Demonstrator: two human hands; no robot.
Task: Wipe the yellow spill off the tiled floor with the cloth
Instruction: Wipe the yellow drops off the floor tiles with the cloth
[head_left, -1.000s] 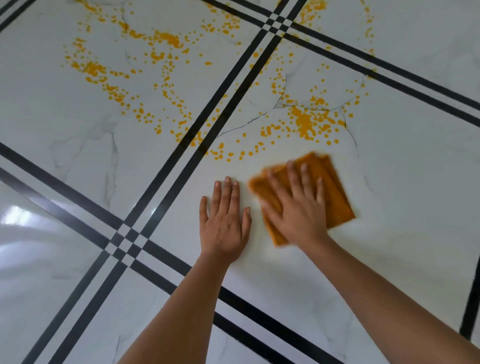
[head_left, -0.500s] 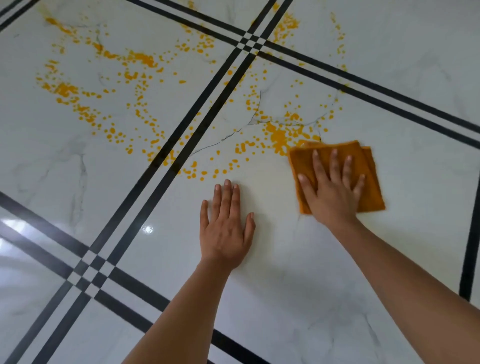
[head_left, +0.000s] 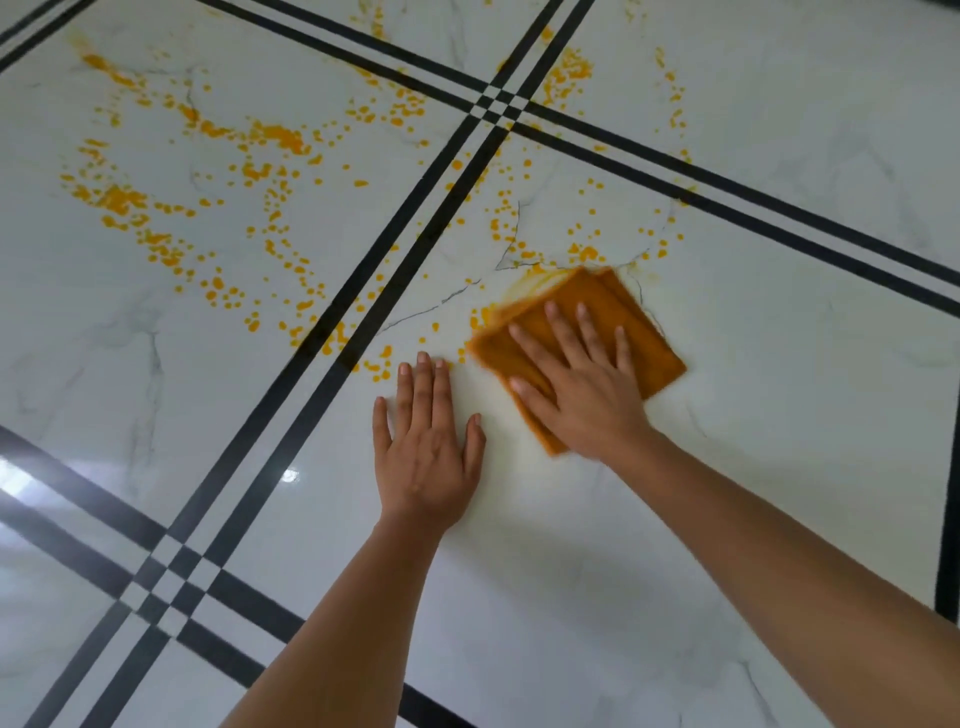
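A folded orange cloth (head_left: 644, 332) lies flat on the white marble tiled floor (head_left: 779, 441). My right hand (head_left: 582, 384) presses down on it with fingers spread, palm on its near half. The yellow spill (head_left: 270, 135) is scattered in drops and streaks across the tiles beyond and to the left; the cloth's far edge touches a smeared patch of it. My left hand (head_left: 426, 447) rests flat on the floor just left of the cloth, fingers together, holding nothing. Its fingertips sit close to a few drops.
Double black stripes (head_left: 395, 249) cross the floor diagonally and meet at a crossing (head_left: 498, 104) beyond the cloth and another (head_left: 171, 571) at the near left. A black band (head_left: 948, 519) runs along the right edge.
My right hand slid the cloth to the right, then back left and onto the thick yellow patch, smearing it. My left hand stayed planted. The view shifted slightly.
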